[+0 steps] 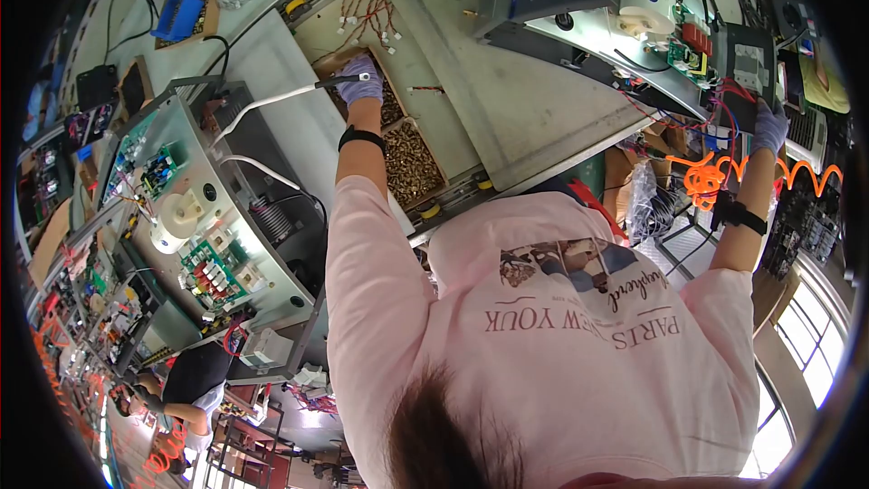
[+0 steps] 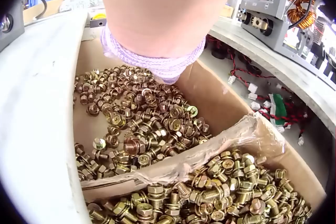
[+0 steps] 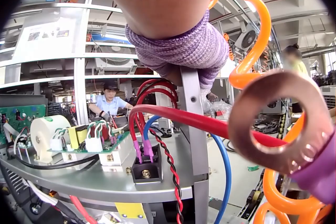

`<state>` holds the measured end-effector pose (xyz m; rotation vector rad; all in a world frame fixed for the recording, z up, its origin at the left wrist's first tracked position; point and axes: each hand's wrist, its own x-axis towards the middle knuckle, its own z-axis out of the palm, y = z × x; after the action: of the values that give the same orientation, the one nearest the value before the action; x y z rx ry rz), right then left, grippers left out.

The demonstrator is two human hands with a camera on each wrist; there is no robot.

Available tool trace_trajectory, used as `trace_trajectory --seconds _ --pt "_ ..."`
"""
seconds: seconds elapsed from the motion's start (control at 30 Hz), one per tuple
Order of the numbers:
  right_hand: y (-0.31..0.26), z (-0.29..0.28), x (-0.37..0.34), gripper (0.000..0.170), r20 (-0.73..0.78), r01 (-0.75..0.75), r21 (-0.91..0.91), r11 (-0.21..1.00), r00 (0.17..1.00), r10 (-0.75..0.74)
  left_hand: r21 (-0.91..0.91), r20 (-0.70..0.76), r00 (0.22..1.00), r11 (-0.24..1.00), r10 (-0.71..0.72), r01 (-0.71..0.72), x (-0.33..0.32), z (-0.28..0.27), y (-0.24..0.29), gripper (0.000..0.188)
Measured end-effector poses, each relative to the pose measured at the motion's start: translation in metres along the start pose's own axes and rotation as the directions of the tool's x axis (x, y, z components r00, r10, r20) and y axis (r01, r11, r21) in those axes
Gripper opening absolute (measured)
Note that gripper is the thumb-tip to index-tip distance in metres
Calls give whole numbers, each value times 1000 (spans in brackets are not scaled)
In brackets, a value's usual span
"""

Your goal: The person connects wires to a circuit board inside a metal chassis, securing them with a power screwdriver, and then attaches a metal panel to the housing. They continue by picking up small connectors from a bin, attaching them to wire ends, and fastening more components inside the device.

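Observation:
My left hand (image 1: 359, 81), in a light purple glove, reaches into the far compartment of a cardboard box (image 2: 210, 98) of brass-coloured bolts (image 2: 176, 124). Its fingers are hidden; only the glove cuff shows in the left wrist view. A cardboard divider (image 2: 173, 166) separates the far bolts from a fuller near compartment. In the head view, a white cable (image 1: 272, 100) with a ring lug crosses over this hand. Out to the right, my gloved right hand (image 1: 769, 127) grips the upright grey metal panel (image 3: 193, 124) of an open chassis, with glove showing on both sides of it.
Red cables (image 3: 199, 121), a blue wire (image 3: 227, 171) and a large copper ring lug (image 3: 283, 121) lie near the right hand. An orange coiled hose (image 1: 706, 181) hangs below it. Another open chassis (image 1: 217, 217) stands left. Small wired connectors (image 1: 371, 14) lie beyond the box.

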<state>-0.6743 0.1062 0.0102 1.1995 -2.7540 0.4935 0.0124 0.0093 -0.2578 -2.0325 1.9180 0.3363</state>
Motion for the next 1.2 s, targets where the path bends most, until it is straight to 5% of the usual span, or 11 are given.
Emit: trace_trajectory --seconds 0.23,0.43,0.5,0.53,0.63,0.7,0.73,0.77,0.83,1.07,1.2 --pt "-2 0 -2 37 -38 21 -99 995 999 -25 13 -71 997 1000 19 -18 10 24 -6 33" --pt "6 2 3 40 11 -39 52 998 999 38 -46 41 999 999 -17 19 2 7 -7 31" --pt "13 3 8 41 6 1 -15 1000 1000 -1 -424 -1 989 896 -151 136 -6 5 -13 34" --pt "13 3 8 41 8 1 -10 1000 1000 -1 -421 -5 988 897 -154 138 -19 -6 -12 34" --pt "17 7 11 43 9 10 -81 997 1000 -10 -670 -4 966 718 -260 190 -65 -28 -7 30" --pt "26 12 19 45 3 19 -178 984 1000 -18 -985 -79 973 164 -217 -43 -84 7 -10 24" --pt "0 2 5 46 17 -31 -287 957 999 37 -987 38 987 -160 -156 13 -99 0 -9 21" --pt "-24 -7 -10 46 19 -28 -274 961 999 34 -882 129 990 -463 -60 86 -118 -11 -5 18" --pt "-55 -17 -28 46 -19 -63 -435 898 998 60 -601 10 993 -794 114 97 -152 -54 10 13" --pt "-4 11 4 48 -8 6 -165 986 1000 -8 -370 -399 851 -909 341 191 -195 -110 26 14" --pt "3 19 10 48 -27 0 -128 992 1000 -3 -582 -214 951 -811 224 60 -212 -98 18 16"
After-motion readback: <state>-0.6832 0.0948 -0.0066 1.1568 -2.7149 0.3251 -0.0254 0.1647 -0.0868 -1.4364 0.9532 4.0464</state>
